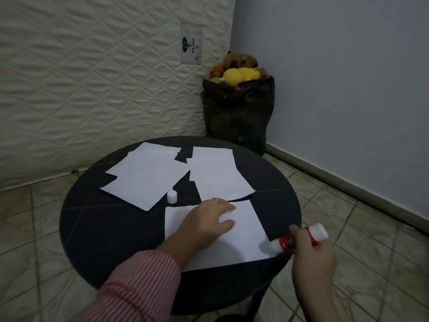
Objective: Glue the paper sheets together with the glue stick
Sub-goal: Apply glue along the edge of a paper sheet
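A white paper sheet (241,247) lies at the near edge of a round black table (97,228). My left hand (209,219) rests flat on it, fingers spread, pinning it down. My right hand (313,259) grips a red and white glue stick (299,239), tilted, with its white tip touching the sheet's near right corner. The glue stick's white cap (172,196) stands upright on the table beyond the sheet. Two loose piles of white paper sheets lie farther back, one on the left (144,175) and one on the right (218,175).
A quilted mattress (92,77) leans against the wall behind the table. A black bag (236,112) filled with plush toys stands in the corner. A pale blue wall (348,89) runs along the right. Tiled floor (371,228) surrounds the table.
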